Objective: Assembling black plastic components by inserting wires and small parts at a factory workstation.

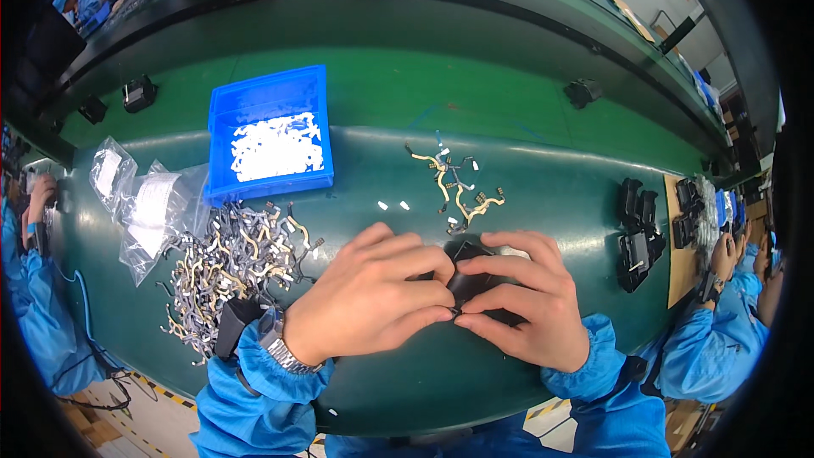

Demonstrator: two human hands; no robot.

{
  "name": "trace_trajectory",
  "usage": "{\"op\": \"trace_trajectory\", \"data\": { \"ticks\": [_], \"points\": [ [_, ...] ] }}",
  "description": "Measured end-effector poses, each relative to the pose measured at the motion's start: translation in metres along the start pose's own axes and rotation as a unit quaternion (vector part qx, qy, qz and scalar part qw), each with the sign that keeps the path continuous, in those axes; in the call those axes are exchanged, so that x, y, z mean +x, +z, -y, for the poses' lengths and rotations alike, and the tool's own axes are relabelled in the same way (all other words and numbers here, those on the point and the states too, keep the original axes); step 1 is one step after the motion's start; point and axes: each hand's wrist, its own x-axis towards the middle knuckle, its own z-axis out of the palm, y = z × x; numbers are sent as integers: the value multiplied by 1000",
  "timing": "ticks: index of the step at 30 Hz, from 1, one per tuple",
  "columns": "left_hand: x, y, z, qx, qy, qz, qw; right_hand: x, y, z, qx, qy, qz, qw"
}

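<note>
A black plastic housing is held between my two hands above the green table, partly hidden by my fingers. My left hand is closed on its left side, with thumb and forefinger pinched at its near edge. Curled round the right side is my right hand, its thumb and forefinger meeting the left fingertips. What lies between the fingertips is too small to make out. Beyond my hands lie several loose short wire harnesses with white and dark connectors. Two small white pieces rest near them.
A large pile of wire harnesses lies left of my hands. Behind it stand a blue bin of small white parts and clear plastic bags. Black housings are stacked at the right. Co-workers in blue sleeves sit on either side.
</note>
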Motion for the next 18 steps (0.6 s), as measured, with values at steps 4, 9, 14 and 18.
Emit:
{"op": "trace_trajectory", "data": {
  "ticks": [4,9,14,18],
  "points": [
    [-1,3,0,2,0,-11,1000,0,-1,1,30,7,2,1000],
    [0,1,-1,3,-9,-12,1000,0,-6,-4,13,-17,20,1000],
    [-1,2,-1,2,-12,-16,1000,0,-4,-5,-2,-29,18,999],
    [0,3,0,7,-10,-12,1000,-1,-3,2,-30,-38,-6,999]
  ]
}}
